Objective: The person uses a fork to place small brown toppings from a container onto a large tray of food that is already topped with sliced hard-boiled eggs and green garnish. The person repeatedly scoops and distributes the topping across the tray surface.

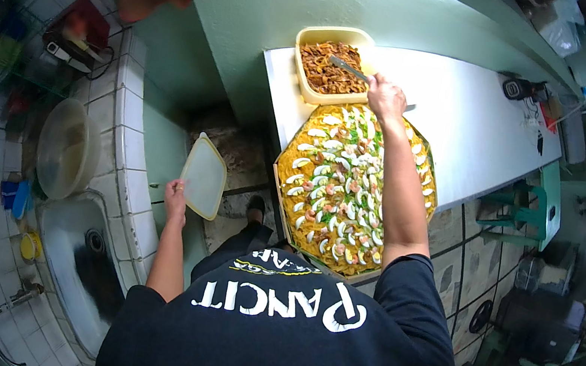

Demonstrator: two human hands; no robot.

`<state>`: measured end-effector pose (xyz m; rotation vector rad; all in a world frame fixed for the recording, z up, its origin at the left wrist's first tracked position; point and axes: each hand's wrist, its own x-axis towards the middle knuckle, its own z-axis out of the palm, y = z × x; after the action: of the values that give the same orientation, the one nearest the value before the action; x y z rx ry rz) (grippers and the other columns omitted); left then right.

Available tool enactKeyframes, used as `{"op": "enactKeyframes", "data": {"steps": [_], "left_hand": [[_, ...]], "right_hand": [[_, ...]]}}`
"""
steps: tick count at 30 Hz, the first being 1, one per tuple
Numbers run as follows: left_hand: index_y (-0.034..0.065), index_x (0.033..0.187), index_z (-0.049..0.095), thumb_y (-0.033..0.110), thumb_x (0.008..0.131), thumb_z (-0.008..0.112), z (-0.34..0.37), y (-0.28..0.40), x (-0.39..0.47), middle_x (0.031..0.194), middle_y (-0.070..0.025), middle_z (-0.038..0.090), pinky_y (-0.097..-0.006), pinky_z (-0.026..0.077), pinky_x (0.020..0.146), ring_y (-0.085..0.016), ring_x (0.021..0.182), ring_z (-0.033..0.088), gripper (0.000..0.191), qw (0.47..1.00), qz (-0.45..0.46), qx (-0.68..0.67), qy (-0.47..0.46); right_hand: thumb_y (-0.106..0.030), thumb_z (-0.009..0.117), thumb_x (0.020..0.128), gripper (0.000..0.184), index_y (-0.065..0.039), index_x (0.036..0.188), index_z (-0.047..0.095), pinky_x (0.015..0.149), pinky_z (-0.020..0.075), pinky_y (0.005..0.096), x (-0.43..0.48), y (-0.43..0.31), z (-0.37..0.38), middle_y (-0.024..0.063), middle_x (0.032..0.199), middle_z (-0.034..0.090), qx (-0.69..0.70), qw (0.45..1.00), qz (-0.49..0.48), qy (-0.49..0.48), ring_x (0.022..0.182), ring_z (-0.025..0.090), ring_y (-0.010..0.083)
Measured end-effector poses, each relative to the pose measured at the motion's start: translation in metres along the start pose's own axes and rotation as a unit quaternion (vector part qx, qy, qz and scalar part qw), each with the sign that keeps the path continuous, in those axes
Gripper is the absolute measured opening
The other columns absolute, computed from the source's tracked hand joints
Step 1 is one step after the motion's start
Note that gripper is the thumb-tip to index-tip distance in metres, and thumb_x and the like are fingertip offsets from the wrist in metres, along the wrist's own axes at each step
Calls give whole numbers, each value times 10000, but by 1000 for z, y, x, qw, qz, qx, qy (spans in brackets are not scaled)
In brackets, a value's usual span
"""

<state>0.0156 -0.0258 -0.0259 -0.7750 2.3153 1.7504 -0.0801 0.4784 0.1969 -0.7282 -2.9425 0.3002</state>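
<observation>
My right hand [386, 99] grips metal tongs [351, 69], whose tips reach over a cream plastic container [334, 100] of brown, saucy strips of food [326, 77]. Below that container lies a large octagonal tray of yellow noodles [295, 169], topped with boiled egg slices, shrimp and chopped greens; my right forearm hides part of it. Off to the left, my left hand [175, 200] holds a translucent container lid with a yellowish rim [205, 177] by its edge, tilted above the floor beside the table.
The white table [469, 107] stands against a green wall. At left are a tiled counter [129, 156], a sink [59, 227] and a plastic basin [68, 149]. A black device [516, 89] with cables sits at the table's far right, and a green plastic chair [530, 210] stands beyond.
</observation>
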Motion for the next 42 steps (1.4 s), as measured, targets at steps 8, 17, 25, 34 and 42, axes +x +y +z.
{"op": "enactKeyframes", "data": {"steps": [8,17,25,34,42], "left_hand": [[28,1053,538,239,948,524,0,-18,10,994,-74,576,-301,430,832,-156,913,531,236,1000,-1,-15,-12],[14,1042,525,257,946,534,8,0,6,989,-90,590,-298,444,817,-161,897,556,262,998,26,-40,-34],[29,1048,519,266,950,523,6,-3,-9,974,-71,578,-293,435,802,-151,872,533,256,998,20,-29,-43],[29,1034,525,257,950,523,-1,-4,-13,952,-60,560,-290,423,812,-146,874,512,243,1000,23,-18,7],[36,1034,527,246,948,528,1,11,-10,958,-52,553,-298,406,832,-147,896,502,227,1000,18,-18,8]], "right_hand": [[-259,613,858,208,-75,918,689,648,470,312,-108,195,-73,88,755,653,221,968,-26,116,692,619,194],[-236,609,873,227,-25,903,688,603,424,261,-172,311,-50,6,669,600,234,968,81,-35,651,539,94],[-317,589,857,279,-60,907,686,631,458,341,-169,312,-47,88,697,639,149,985,81,-37,667,605,207],[-353,545,888,285,-118,966,686,710,486,341,-65,167,-47,114,796,671,237,970,-14,58,758,638,236],[-328,502,900,257,-133,959,658,766,498,466,13,20,26,162,910,663,26,999,-9,37,884,639,348]]}}
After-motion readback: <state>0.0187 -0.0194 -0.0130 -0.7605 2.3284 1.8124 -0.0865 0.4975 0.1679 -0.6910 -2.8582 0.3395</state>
